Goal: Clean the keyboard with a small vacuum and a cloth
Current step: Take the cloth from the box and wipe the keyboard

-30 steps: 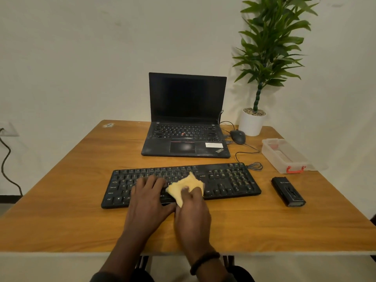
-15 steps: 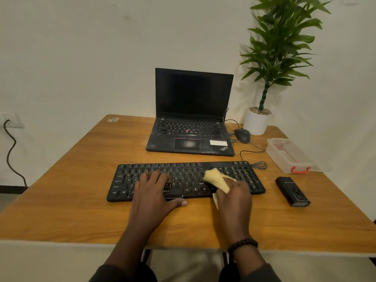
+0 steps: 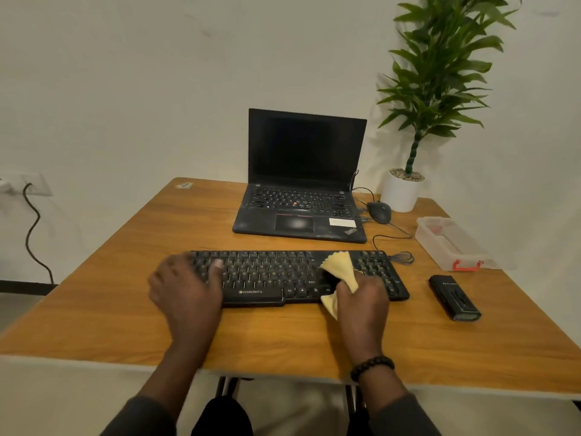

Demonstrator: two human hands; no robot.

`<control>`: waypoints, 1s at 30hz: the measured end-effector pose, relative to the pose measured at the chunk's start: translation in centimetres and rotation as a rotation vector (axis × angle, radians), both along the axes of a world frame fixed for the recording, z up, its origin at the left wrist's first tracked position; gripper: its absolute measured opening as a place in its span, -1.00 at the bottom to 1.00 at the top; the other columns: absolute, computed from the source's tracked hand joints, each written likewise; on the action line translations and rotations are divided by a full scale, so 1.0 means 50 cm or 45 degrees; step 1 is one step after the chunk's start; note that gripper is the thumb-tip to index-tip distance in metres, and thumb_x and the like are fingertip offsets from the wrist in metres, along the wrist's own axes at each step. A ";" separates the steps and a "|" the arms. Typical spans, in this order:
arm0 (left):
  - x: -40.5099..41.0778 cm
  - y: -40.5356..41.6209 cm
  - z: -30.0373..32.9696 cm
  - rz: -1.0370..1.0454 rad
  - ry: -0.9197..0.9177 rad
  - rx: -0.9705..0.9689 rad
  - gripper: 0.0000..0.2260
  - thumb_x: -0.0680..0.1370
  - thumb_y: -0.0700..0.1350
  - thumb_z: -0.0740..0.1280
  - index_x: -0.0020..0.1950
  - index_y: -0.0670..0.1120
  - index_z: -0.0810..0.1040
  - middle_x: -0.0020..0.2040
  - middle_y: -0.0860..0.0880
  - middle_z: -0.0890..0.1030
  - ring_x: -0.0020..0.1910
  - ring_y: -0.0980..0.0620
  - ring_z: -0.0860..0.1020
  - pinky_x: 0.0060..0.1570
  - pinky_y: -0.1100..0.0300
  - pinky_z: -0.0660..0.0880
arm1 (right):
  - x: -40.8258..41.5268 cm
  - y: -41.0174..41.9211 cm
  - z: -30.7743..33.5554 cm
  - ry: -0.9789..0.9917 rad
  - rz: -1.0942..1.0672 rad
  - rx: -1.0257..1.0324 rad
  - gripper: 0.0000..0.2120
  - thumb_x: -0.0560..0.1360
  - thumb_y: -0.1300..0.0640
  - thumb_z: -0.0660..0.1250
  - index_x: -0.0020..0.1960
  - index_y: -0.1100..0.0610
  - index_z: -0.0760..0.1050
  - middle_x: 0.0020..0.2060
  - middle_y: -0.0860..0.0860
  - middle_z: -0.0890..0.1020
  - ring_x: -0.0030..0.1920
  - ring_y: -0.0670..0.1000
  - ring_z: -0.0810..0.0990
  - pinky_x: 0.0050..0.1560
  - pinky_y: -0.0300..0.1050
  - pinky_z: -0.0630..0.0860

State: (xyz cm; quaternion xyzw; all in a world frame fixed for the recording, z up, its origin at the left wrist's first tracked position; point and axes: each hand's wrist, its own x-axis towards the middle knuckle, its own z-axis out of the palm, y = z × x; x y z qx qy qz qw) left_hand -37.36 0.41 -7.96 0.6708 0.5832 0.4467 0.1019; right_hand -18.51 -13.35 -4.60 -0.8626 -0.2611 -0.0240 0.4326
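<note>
Keyboard [image 3: 295, 276] lay mid-table [image 3: 125, 278], before the laptop [image 3: 301, 184]; I judged it stiff and light, best steadied at its ends. Left hand [image 3: 185, 287], blurred, rested on its left keys, fingers seemingly spread. Right hand [image 3: 361, 297] gripped the soft yellow cloth [image 3: 341, 265] against the right keys.

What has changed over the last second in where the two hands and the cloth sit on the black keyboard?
The right hand, gripping the yellow cloth throughout, wiped from the middle keys rightward toward the number pad. The left hand slid from the middle to the left end of the keyboard, fingers resting on the keys. Nothing was let go. The small vacuum, laptop and mouse stayed put.
</note>
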 end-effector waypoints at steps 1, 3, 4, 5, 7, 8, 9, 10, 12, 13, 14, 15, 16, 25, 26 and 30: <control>-0.015 0.013 -0.002 0.074 -0.007 -0.102 -0.55 0.57 0.11 0.33 0.28 -0.21 0.43 0.26 -0.28 0.46 0.24 -0.29 0.35 0.18 -0.18 0.31 | -0.004 0.004 0.001 0.000 0.004 -0.045 -0.62 0.55 0.14 0.34 0.33 0.24 0.47 0.17 0.09 0.47 0.02 0.00 0.53 -0.04 -0.18 0.55; -0.026 0.026 -0.012 0.051 0.003 -0.250 -0.53 0.59 0.09 0.32 0.29 -0.26 0.42 0.25 -0.33 0.47 0.23 -0.33 0.37 0.20 -0.21 0.30 | -0.027 0.016 -0.004 -0.028 0.037 -0.165 -0.62 0.55 0.11 0.34 0.33 0.18 0.47 0.22 0.07 0.44 0.04 0.02 0.55 -0.05 -0.19 0.54; -0.023 0.025 -0.016 0.016 0.045 -0.260 -0.52 0.59 0.10 0.31 0.28 -0.27 0.42 0.22 -0.34 0.47 0.21 -0.33 0.37 0.19 -0.21 0.32 | -0.041 0.021 -0.008 -0.056 0.046 -0.223 -0.63 0.55 0.08 0.34 0.32 0.15 0.47 0.22 0.06 0.42 0.03 0.01 0.55 -0.06 -0.20 0.53; -0.019 0.024 -0.021 -0.014 0.104 -0.242 -0.50 0.58 0.12 0.31 0.28 -0.28 0.42 0.20 -0.33 0.47 0.19 -0.32 0.38 0.17 -0.21 0.33 | -0.056 0.027 -0.014 -0.074 0.038 -0.257 -0.64 0.55 0.06 0.34 0.31 0.13 0.46 0.22 0.05 0.41 0.02 0.00 0.55 -0.06 -0.21 0.52; -0.012 0.020 -0.021 -0.048 0.197 -0.194 -0.44 0.56 0.19 0.32 0.27 -0.28 0.40 0.18 -0.32 0.44 0.17 -0.30 0.37 0.14 -0.21 0.34 | -0.082 0.039 -0.020 -0.071 0.018 -0.262 -0.63 0.55 0.03 0.33 0.31 0.12 0.43 0.20 0.04 0.40 0.02 -0.01 0.55 -0.04 -0.22 0.55; -0.009 0.018 -0.018 -0.060 0.208 -0.190 -0.40 0.54 0.23 0.31 0.27 -0.28 0.40 0.17 -0.31 0.43 0.17 -0.30 0.36 0.13 -0.21 0.35 | -0.097 0.046 -0.021 -0.068 0.038 -0.253 -0.63 0.55 0.02 0.32 0.31 0.11 0.42 0.20 0.03 0.41 0.02 -0.02 0.55 -0.03 -0.23 0.56; -0.009 0.018 -0.015 -0.070 0.207 -0.201 -0.34 0.52 0.29 0.27 0.27 -0.28 0.40 0.17 -0.31 0.43 0.17 -0.30 0.36 0.13 -0.21 0.35 | -0.114 0.055 -0.023 -0.077 0.086 -0.251 -0.63 0.56 0.01 0.31 0.32 0.10 0.41 0.20 0.02 0.41 0.03 -0.04 0.55 -0.01 -0.23 0.57; -0.009 0.017 -0.013 -0.085 0.209 -0.215 -0.28 0.49 0.35 0.22 0.28 -0.28 0.40 0.17 -0.30 0.43 0.17 -0.30 0.35 0.13 -0.20 0.35 | -0.133 0.064 -0.025 -0.096 0.146 -0.258 -0.63 0.56 0.01 0.30 0.33 0.10 0.40 0.21 0.01 0.41 0.06 -0.04 0.55 0.01 -0.23 0.57; -0.012 0.015 -0.010 -0.127 0.224 -0.244 -0.16 0.41 0.45 0.10 0.31 -0.27 0.38 0.19 -0.28 0.42 0.19 -0.28 0.35 0.14 -0.20 0.35 | -0.170 0.082 -0.030 -0.153 0.234 -0.278 -0.60 0.57 0.01 0.28 0.37 0.09 0.37 0.26 0.01 0.39 0.12 -0.04 0.53 0.08 -0.22 0.55; -0.017 0.016 -0.010 -0.156 0.225 -0.259 -0.11 0.38 0.49 0.06 0.34 -0.25 0.36 0.21 -0.26 0.41 0.21 -0.27 0.33 0.16 -0.19 0.34 | -0.181 0.089 -0.031 -0.174 0.255 -0.280 -0.59 0.57 0.01 0.28 0.38 0.08 0.37 0.27 0.01 0.38 0.14 -0.04 0.52 0.09 -0.22 0.53; -0.027 0.019 -0.012 -0.198 0.229 -0.275 -0.06 0.35 0.53 0.06 0.37 -0.23 0.34 0.23 -0.24 0.39 0.23 -0.25 0.32 0.18 -0.19 0.34 | -0.183 0.092 -0.031 -0.180 0.273 -0.271 -0.60 0.57 0.01 0.28 0.38 0.08 0.37 0.27 0.00 0.39 0.14 -0.05 0.51 0.09 -0.22 0.53; -0.042 0.022 -0.012 -0.255 0.239 -0.290 -0.03 0.31 0.55 0.07 0.41 -0.19 0.31 0.25 -0.20 0.37 0.25 -0.22 0.30 0.21 -0.17 0.33 | -0.177 0.092 -0.028 -0.158 0.292 -0.259 -0.61 0.57 0.02 0.28 0.37 0.08 0.39 0.25 -0.01 0.41 0.11 -0.05 0.52 0.07 -0.22 0.53; -0.060 0.028 -0.013 -0.334 0.253 -0.306 0.00 0.27 0.57 0.12 0.45 -0.15 0.28 0.26 -0.16 0.35 0.27 -0.18 0.29 0.24 -0.15 0.33 | -0.164 0.089 -0.019 -0.100 0.298 -0.237 -0.63 0.57 0.02 0.28 0.35 0.07 0.42 0.22 -0.02 0.44 0.08 -0.05 0.53 0.04 -0.21 0.55; -0.107 0.044 -0.015 -0.508 0.225 -0.217 -0.05 0.23 0.22 0.60 0.47 -0.11 0.30 0.26 -0.08 0.41 0.27 -0.06 0.31 0.26 0.02 0.32 | -0.179 0.087 -0.024 -0.289 0.305 -0.429 -0.58 0.62 0.03 0.21 0.43 0.12 0.33 0.28 0.03 0.41 0.09 -0.05 0.54 0.01 -0.24 0.50; -0.107 0.043 -0.016 -0.502 0.204 -0.224 -0.06 0.22 0.20 0.61 0.47 -0.11 0.30 0.25 -0.07 0.41 0.27 -0.05 0.31 0.26 0.03 0.32 | -0.201 0.097 -0.031 -0.309 0.320 -0.432 -0.58 0.62 0.04 0.21 0.45 0.13 0.31 0.29 0.03 0.40 0.10 -0.05 0.54 0.04 -0.22 0.51; -0.107 0.047 -0.022 -0.502 0.182 -0.190 -0.11 0.25 0.16 0.61 0.45 -0.12 0.32 0.21 -0.04 0.42 0.22 -0.03 0.33 0.20 0.05 0.36 | -0.289 0.135 -0.038 -0.362 0.491 -0.405 -0.59 0.61 0.07 0.24 0.42 0.14 0.34 0.26 0.05 0.43 0.08 -0.02 0.57 0.02 -0.19 0.52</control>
